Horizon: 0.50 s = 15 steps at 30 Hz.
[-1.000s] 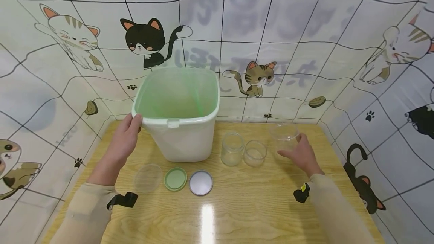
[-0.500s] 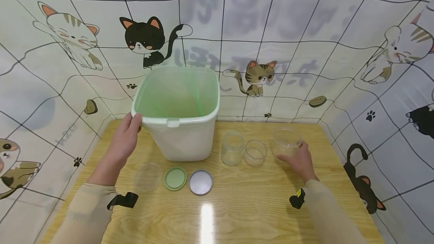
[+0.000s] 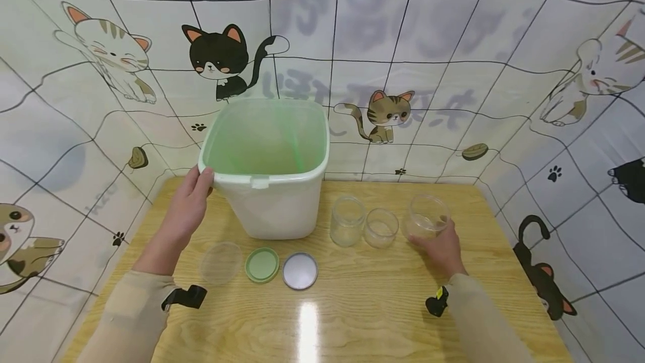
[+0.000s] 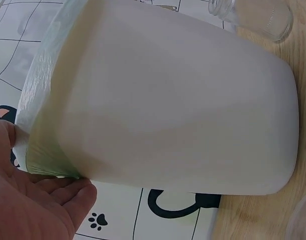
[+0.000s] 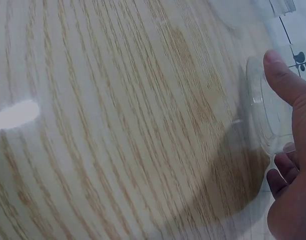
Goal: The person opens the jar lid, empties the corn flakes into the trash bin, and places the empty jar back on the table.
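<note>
A white bin (image 3: 272, 214) with a green plastic liner (image 3: 237, 150) over its rim stands at the table's back left. My left hand (image 3: 183, 212) grips the bin's front left rim; the left wrist view shows fingers (image 4: 75, 197) pressed to the liner's edge. At the right, my right hand (image 3: 442, 248) holds a clear round tub (image 3: 428, 214) by its side, thumb on the near side and fingers on the far right. In the right wrist view the tub (image 5: 260, 105) sits upright, its base close to the tabletop.
Between bin and tub stand a tall glass jar (image 3: 346, 228) and a shorter clear jar (image 3: 381, 234). In front of the bin lie a clear lid (image 3: 220, 264), a green lid (image 3: 262, 265) and a silver lid (image 3: 300, 271). A cat-print sheet (image 3: 423, 32) surrounds the wooden table (image 3: 373, 318).
My right hand has brought the clear tub down and toward me on the right of the jars. The left hand has stayed on the bin's rim.
</note>
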### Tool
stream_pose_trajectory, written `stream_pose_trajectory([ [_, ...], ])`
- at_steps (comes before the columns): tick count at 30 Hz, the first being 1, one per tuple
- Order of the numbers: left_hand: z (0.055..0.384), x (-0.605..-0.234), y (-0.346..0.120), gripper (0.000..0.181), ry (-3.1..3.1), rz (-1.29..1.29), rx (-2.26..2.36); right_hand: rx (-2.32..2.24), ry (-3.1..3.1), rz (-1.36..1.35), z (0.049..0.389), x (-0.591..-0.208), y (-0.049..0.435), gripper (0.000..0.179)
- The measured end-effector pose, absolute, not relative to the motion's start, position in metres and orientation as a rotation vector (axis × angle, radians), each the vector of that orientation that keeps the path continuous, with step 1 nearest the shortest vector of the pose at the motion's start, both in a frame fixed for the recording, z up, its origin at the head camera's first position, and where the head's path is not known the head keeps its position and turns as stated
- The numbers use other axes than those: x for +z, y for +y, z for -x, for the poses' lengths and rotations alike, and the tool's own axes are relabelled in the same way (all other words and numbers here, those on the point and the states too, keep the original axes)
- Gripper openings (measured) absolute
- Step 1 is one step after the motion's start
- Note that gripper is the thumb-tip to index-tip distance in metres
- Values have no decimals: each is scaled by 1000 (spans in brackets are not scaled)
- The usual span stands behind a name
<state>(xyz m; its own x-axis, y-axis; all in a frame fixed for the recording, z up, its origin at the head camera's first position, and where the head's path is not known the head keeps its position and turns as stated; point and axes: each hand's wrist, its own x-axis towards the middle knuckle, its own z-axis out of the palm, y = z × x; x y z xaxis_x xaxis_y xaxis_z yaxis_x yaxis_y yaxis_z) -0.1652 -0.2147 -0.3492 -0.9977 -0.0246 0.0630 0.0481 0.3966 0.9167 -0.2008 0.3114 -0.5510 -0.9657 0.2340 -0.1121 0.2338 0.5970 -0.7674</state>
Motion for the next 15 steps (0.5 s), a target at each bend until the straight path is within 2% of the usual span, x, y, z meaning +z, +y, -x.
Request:
stream_pose_trajectory([
  [7, 167, -355, -217, 70, -2561, 72, -1722, 1311, -2861, 435, 196, -548, 310, 123],
  [15, 165, -372, -228, 71, -2599, 122, -1759, 1293, -2853, 202, 193, -551, 319, 120],
])
